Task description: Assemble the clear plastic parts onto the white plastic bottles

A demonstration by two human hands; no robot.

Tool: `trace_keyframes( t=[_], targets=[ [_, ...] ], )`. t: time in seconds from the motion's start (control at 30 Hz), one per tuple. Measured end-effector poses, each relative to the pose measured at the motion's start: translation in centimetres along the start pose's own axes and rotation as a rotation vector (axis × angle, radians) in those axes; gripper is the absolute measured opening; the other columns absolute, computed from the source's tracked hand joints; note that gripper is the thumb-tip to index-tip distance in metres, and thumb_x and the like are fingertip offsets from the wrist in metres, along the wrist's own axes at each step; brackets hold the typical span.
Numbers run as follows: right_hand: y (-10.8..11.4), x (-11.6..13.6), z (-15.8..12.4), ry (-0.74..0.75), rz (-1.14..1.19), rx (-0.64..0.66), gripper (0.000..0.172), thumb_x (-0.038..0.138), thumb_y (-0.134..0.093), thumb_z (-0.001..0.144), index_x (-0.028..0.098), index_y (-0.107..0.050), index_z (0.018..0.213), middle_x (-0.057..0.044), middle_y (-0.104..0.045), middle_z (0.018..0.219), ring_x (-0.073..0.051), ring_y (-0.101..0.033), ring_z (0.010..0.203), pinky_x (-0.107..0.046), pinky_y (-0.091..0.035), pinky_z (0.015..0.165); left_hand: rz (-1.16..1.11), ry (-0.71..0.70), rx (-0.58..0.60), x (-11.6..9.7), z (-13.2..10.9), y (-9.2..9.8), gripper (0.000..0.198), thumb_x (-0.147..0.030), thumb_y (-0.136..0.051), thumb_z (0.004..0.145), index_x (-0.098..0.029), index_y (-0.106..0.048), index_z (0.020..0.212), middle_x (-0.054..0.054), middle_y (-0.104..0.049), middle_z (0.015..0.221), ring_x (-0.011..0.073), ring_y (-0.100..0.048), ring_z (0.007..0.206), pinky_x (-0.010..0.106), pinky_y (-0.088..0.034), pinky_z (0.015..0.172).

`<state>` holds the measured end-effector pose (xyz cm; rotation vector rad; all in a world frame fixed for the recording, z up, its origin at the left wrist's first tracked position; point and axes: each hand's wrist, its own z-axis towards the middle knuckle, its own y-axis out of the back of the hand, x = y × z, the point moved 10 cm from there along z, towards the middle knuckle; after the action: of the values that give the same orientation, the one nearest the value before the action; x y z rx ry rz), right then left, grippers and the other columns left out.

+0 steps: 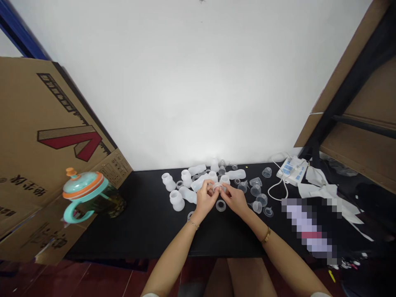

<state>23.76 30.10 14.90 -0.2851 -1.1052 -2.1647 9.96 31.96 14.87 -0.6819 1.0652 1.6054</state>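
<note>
My left hand [206, 199] and my right hand [232, 198] meet over the black table. Both have their fingertips closed on a small whitish, see-through ring [217, 186]; the fingers cover part of it. Just below them a clear ring [220, 205] lies flat. To the left stand several white waisted bottles, one of them a bottle [177, 201] near my left wrist. A second loose ring [190, 215] is partly hidden by that wrist. On the right, near my right hand, lie several clear dome-shaped pieces, among them a clear cup-shaped piece [257, 206].
A large teal-lidded jug [93, 198] with dark contents stands at the left, against a cardboard box [40, 156]. At the right are a white power strip [291, 170] with a looped cable, white paper scraps [321, 192] and a blurred-out item [309, 231]. A white wall rises behind.
</note>
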Motion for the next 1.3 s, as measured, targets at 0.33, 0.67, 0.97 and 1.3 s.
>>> trace_keyframes(
  t=[0.33,0.67,0.97,1.3],
  targets=[
    [0.1,0.2,0.2,-0.022,0.06,0.046,0.041,0.043,-0.041,0.101,0.014,-0.069,0.109,-0.001,-0.063,0.059,-0.014,-0.058,0.051,-0.023,-0.037,0.054,-0.003,-0.08,0.018,-0.7,-0.2,-0.1,0.021,-0.035,-0.057,0.09,-0.021,-0.049,0.103,-0.008,-0.05,0.057,0.0095,-0.046,0.049,0.021,-0.04,0.054],
    [0.0,0.3,0.2,-0.049,0.137,0.058,0.032,0.038,-0.044,0.098,0.016,-0.068,0.097,0.003,-0.056,0.055,-0.012,-0.052,0.048,-0.022,-0.034,0.052,-0.107,0.01,0.073,-0.1,0.0,-0.2,0.026,-0.043,-0.055,0.094,-0.018,-0.058,0.102,-0.003,-0.059,0.06,0.0118,-0.055,0.053,0.022,-0.043,0.052],
    [-0.5,-0.2,0.4,-0.098,0.323,0.152,0.022,0.036,-0.051,0.093,0.02,-0.063,0.086,0.005,-0.052,0.054,-0.012,-0.047,0.049,-0.022,-0.034,0.051,0.028,-0.085,0.066,-1.0,-0.3,0.0,0.02,-0.037,-0.054,0.093,-0.02,-0.06,0.102,-0.004,-0.057,0.06,0.0121,-0.053,0.052,0.023,-0.042,0.053],
    [-0.9,0.2,0.2,-0.121,0.342,0.162,0.02,0.035,-0.053,0.092,0.019,-0.064,0.088,0.005,-0.049,0.056,-0.012,-0.046,0.051,-0.022,-0.031,0.05,0.167,-0.23,0.036,-1.7,-0.5,0.1,0.019,-0.025,-0.055,0.087,-0.02,-0.06,0.104,-0.004,-0.054,0.063,0.0107,-0.052,0.054,0.022,-0.044,0.056]
  ],
)
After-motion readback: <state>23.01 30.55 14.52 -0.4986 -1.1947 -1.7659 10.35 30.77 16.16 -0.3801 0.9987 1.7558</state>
